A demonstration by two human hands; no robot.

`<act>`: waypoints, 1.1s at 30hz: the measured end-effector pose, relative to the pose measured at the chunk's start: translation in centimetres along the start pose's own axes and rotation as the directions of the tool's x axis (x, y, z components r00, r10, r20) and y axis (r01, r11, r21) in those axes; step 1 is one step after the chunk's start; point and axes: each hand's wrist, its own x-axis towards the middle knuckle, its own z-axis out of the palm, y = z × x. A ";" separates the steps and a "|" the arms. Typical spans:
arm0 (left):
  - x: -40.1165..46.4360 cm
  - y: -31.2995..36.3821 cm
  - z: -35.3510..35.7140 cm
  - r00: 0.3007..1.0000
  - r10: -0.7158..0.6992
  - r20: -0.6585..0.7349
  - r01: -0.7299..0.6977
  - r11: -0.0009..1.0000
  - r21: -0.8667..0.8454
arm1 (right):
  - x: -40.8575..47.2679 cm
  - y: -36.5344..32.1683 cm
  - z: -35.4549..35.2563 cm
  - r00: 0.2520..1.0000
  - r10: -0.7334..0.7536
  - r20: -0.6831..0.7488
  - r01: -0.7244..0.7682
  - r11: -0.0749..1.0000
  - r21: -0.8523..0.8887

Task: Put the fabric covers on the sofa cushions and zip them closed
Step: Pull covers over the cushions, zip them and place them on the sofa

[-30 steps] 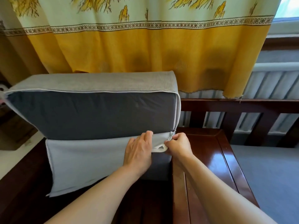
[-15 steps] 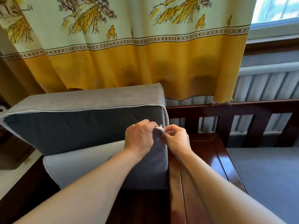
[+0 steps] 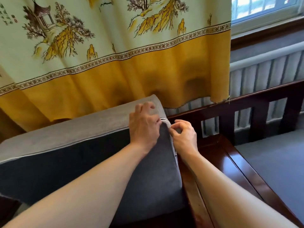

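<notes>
Cushion (image 3: 79,162) is seen standing on its long edge on the wooden sofa frame (image 3: 233,163), its long axis running left to right along the frame and its dark grey broad face turned toward the camera. The lighter grey narrow side is uppermost. Its right end is set just beside the frame's polished armrest panel, near the back rail.

Cover (image 3: 98,129) is drawn over the whole visible cushion, with pale piping traced along the upper front edge and down the right-hand corner. The zip (image 3: 174,150) is seen running down that right edge; whether it is fully closed cannot be told.

Left hand (image 3: 144,125) is laid over the upper right corner of the cushion, fingers curled over the top and gripping the fabric there. Right hand (image 3: 184,137) is held against the right edge just below that corner, thumb and forefinger pinched on the seam of the cover.

A yellow patterned curtain (image 3: 115,63) is hung behind the cushion, a radiator (image 3: 263,74) to its right.
</notes>
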 end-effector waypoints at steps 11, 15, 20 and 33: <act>0.4 -1.1 1.8 0.995 -0.065 -0.072 0.042 0.959 -0.279 | -0.7 1.5 1.3 0.997 0.003 -0.076 0.004 0.996 0.087; 0.0 -1.4 2.8 0.989 -0.078 -0.124 0.035 0.948 -0.318 | -1.5 3.6 0.9 0.999 -0.037 -0.029 0.041 0.991 0.125; -0.5 -1.4 3.4 0.977 -0.072 -0.198 0.007 0.950 -0.311 | -2.0 7.1 1.2 0.998 -0.039 -0.056 0.042 0.998 0.056; -0.7 -1.7 4.2 0.966 -0.033 -0.256 -0.034 0.966 -0.255 | -0.4 14.7 5.2 0.965 0.261 0.001 -0.258 0.954 0.150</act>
